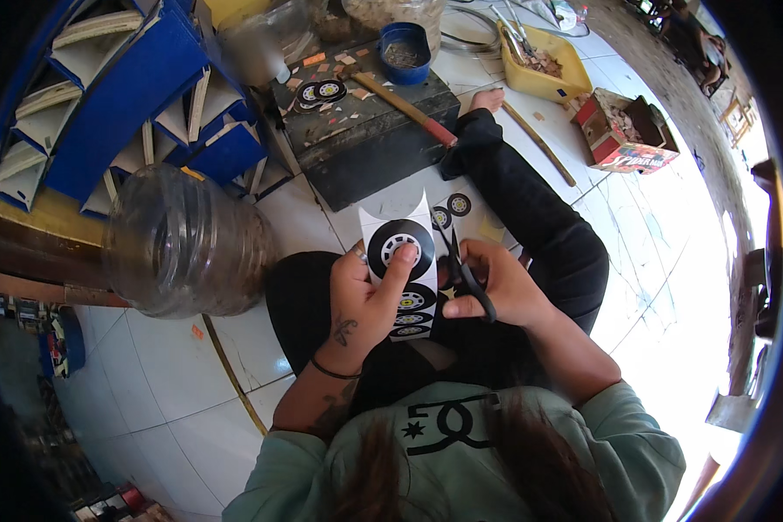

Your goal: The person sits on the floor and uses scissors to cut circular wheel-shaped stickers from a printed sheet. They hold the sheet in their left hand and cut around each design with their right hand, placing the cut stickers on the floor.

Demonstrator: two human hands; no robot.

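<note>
My left hand (367,291) grips a white card strip (418,210) printed with black wheel pictures, its thumb pressed on the largest wheel. The strip's top edge is cut into a concave curve with two pointed corners. In my right hand (496,287) is a pair of black scissors (471,283), with the fingers in the handles and the blades pointing away from me, close to the strip's right edge. Two small cut-out wheel discs (459,204) lie just beyond the scissors. More cut-out discs (330,90) rest on the dark box.
A dark wooden box (365,165) ahead bears a hammer (404,109), scraps and a blue container (404,54). At the right stand a yellow tub (548,65) and a red carton (626,130). A clear plastic jar (187,239) and blue racks (130,113) are left.
</note>
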